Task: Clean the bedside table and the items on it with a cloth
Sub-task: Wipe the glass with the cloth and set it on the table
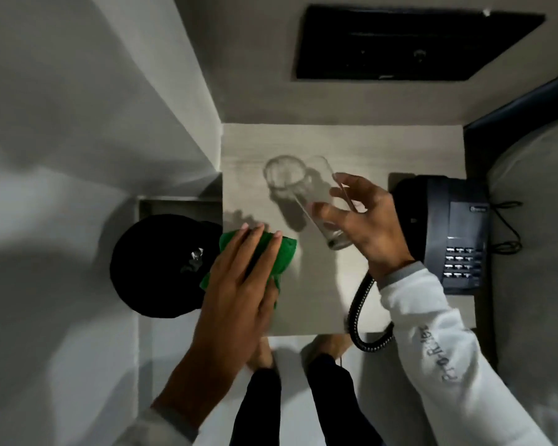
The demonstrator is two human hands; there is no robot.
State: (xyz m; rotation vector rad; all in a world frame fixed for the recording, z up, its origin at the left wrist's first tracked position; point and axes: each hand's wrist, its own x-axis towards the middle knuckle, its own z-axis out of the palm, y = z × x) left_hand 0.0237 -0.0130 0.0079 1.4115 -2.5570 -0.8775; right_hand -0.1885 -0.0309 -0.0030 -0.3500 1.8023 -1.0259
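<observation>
Pale walls enclose the bedside table (335, 146), whose light top we view from above. We note the left hand (239, 284) lying flat, fingers extended, pressing a green cloth (281, 252) onto the tabletop; the cloth shows beyond the fingertips and on both sides of the hand. To its right, the right hand (364, 226) has thumb and fingers curled around a clear glass (322, 201), held tilted above the surface. Right of that hand we see a dark telephone (451, 233), its coiled cord (361, 304) passing below the wrist. Left of the left hand sits a round black bin (155, 265).
</observation>
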